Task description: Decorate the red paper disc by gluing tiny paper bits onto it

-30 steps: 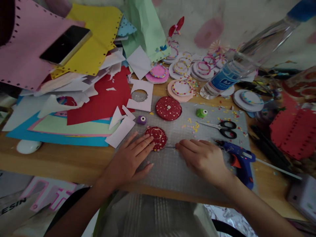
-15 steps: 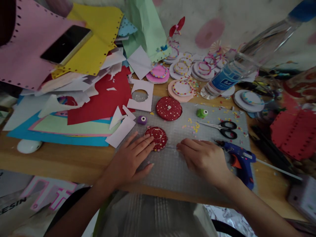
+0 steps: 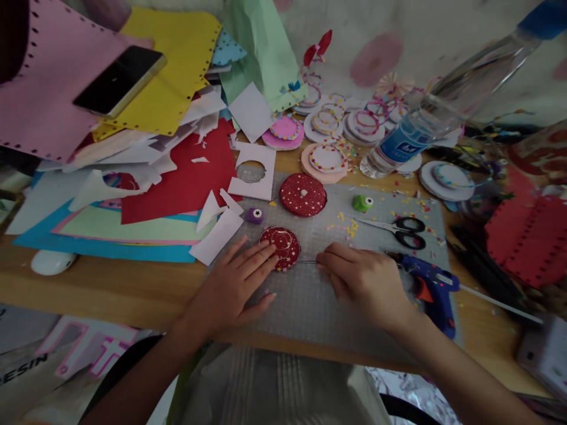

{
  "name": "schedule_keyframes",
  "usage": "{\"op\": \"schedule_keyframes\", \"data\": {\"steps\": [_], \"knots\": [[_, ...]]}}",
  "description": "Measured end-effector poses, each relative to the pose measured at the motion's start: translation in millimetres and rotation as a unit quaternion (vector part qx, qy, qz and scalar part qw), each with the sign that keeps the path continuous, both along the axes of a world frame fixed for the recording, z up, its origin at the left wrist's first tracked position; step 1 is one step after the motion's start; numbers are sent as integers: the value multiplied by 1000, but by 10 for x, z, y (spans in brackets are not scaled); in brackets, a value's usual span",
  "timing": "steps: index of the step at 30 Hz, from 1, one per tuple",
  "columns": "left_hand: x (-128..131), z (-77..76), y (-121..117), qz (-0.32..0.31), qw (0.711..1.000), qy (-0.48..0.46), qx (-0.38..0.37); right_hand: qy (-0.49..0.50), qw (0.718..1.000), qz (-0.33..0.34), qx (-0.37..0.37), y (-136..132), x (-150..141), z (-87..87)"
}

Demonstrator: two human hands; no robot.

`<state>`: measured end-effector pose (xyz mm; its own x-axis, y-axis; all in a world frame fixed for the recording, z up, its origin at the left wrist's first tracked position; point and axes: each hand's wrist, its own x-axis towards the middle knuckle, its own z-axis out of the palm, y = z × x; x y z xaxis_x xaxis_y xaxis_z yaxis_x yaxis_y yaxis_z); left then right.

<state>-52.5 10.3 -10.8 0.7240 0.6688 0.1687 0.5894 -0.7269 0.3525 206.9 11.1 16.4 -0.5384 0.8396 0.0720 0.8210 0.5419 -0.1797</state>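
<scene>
My left hand [image 3: 241, 277] lies flat with its fingers spread. Its fingertips press on a small red disc [image 3: 287, 248] with gold stars, which has a thin pale loop on its face. From the disc's right edge a thin wire-like strand [image 3: 307, 261] runs to my right hand [image 3: 361, 280], whose fingers pinch its end. Behind them lies a larger red disc [image 3: 303, 195] with white specks and a pale dot in the middle. A purple craft punch [image 3: 254, 215] stands just beyond my left fingertips.
A grey cutting mat [image 3: 301, 307] carries scissors [image 3: 394, 226], a green craft punch [image 3: 362, 203] and a blue glue gun [image 3: 436, 283] at right. A water bottle [image 3: 407, 139] leans behind. Coloured paper [image 3: 186, 177] and a phone [image 3: 119, 79] are piled at left; beaded rings on discs line the back.
My right hand has shifted very slightly up, and the strand between it and the disc now shows more clearly. My left hand stays in place on the disc.
</scene>
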Motion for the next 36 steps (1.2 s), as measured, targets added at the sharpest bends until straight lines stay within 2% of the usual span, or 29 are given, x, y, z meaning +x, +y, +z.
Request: {"op": "schedule_keyframes", "data": {"steps": [12, 25, 36], "knots": [[-5, 6, -5, 2, 1000, -3, -8, -28, 996, 36, 79, -46, -14, 44], [-11, -5, 3, -6, 1000, -4, -11, -15, 998, 29, 60, -48, 10, 45], [-11, -16, 0, -3, 1000, -17, -13, -34, 994, 33, 99, -60, -15, 9]]}}
